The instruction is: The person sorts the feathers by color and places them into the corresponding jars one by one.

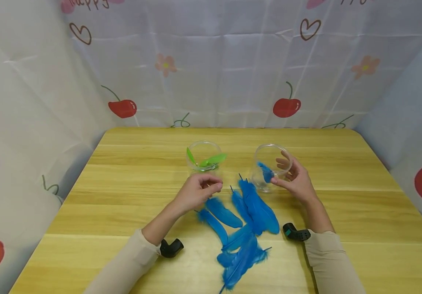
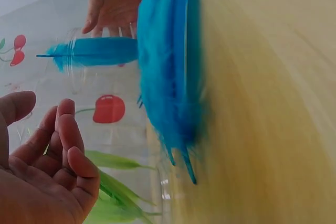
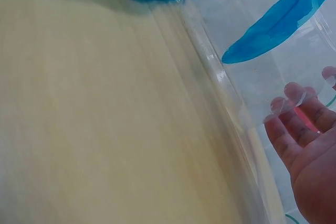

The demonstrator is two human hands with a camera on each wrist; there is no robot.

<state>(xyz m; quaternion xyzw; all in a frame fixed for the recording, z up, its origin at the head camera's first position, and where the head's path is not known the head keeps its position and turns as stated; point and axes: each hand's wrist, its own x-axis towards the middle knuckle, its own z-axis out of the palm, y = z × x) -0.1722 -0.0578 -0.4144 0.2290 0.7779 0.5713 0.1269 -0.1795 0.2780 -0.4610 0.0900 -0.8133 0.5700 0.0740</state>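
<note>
On the right, a clear plastic cup (image 1: 259, 180) stands upright with one blue feather (image 1: 266, 173) in it, its quill end up. My right hand (image 1: 300, 181) holds this cup at its right side, thumb in front and fingertips (image 3: 294, 94) against the far wall. My left hand (image 1: 197, 192) hovers just in front of a second clear cup (image 1: 204, 142), which contains several green feathers (image 1: 214, 160). Its fingers (image 2: 71, 132) are loosely bent, and nothing shows between them. Loose blue feathers (image 1: 258, 210) lie in a pile between and below the hands.
The wooden table (image 1: 122, 196) carries everything. Black wrist devices, one by the left cuff (image 1: 172, 248) and one by the right cuff (image 1: 296, 232), sit close to the table top. A patterned curtain (image 1: 211, 81) closes off the back and sides.
</note>
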